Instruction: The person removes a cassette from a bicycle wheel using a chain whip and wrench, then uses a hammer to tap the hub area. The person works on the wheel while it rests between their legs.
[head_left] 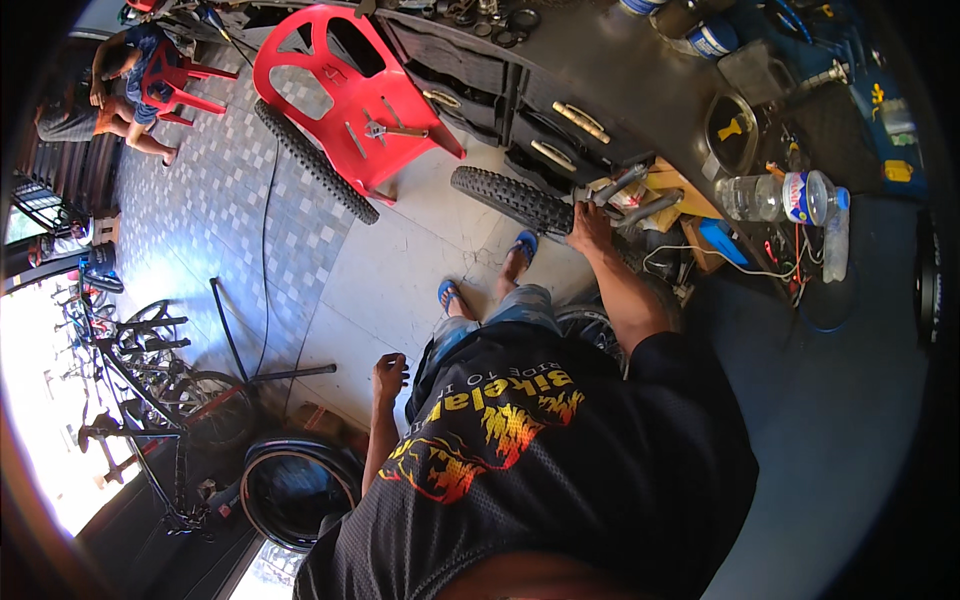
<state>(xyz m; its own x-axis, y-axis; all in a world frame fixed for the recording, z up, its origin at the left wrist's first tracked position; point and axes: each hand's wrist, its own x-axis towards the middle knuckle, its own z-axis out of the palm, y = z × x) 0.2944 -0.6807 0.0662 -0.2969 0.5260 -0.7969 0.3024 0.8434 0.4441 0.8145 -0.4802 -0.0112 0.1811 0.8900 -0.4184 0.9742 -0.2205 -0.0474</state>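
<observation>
My right hand [588,228] is closed on the front end of a bicycle, where a knobby tyre [500,195] meets a grey fork [645,210]; the exact part gripped is partly hidden. My left hand [390,375] hangs beside my dark shorts with fingers loosely bent and apart, holding nothing visible. Ahead, a red plastic chair [335,105] has an adjustable wrench [376,130] and another wooden-handled tool lying on its seat. A second knobby tyre [310,160] leans along the chair's left side. Part of another spoked wheel [590,330] shows behind my right forearm.
A dark workbench [590,55] with drawers, plastic bottles [750,200] and tools runs along the right. Several bicycles [140,360], a black stand [240,370] and stacked wheels [255,480] are at left. A seated person [140,70] is top left. A cable crosses the tiled floor [210,230].
</observation>
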